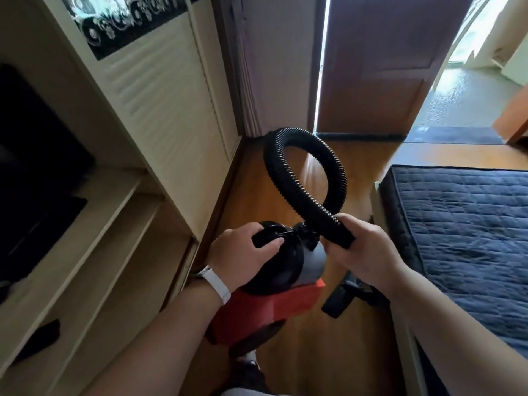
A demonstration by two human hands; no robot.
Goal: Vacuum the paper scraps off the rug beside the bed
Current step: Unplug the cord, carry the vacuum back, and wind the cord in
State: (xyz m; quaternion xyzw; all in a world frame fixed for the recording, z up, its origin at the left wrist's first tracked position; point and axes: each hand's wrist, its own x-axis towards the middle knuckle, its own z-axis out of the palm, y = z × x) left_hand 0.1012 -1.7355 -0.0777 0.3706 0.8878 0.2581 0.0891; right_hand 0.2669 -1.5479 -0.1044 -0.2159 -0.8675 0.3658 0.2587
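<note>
Head view: you are looking down at the vacuum (288, 270), held close in front of you over the wooden floor (257, 195), between the cabinet and the bed.
Vacuum: black domed end, grey middle, red lower body.
Hose (274, 167): black and ribbed, it rises from the vacuum's top, loops round and comes back down to your right hand, crossing itself just above the body.
Left hand (243, 252): your fingers are curled round the black handle (267, 238) on top of the vacuum, gripping it; a white wristband (215, 281) sits on that wrist.
Right hand (363, 250): your fingers are wrapped round the smooth end cuff (341, 234) of the hose.
Nozzle piece (338, 302): black, lying on the floor beside the bed, partly hidden under your right wrist.
Bed (463, 224): to your right, with a dark blue quilted cover.
Cabinet (160, 110): cream, with a ribbed door, to your left; open shelves (94, 252) below it hold a small black object (40, 335).
Door (380, 67): brown, standing open ahead, with a dark mat (451, 135) at the threshold.
</note>
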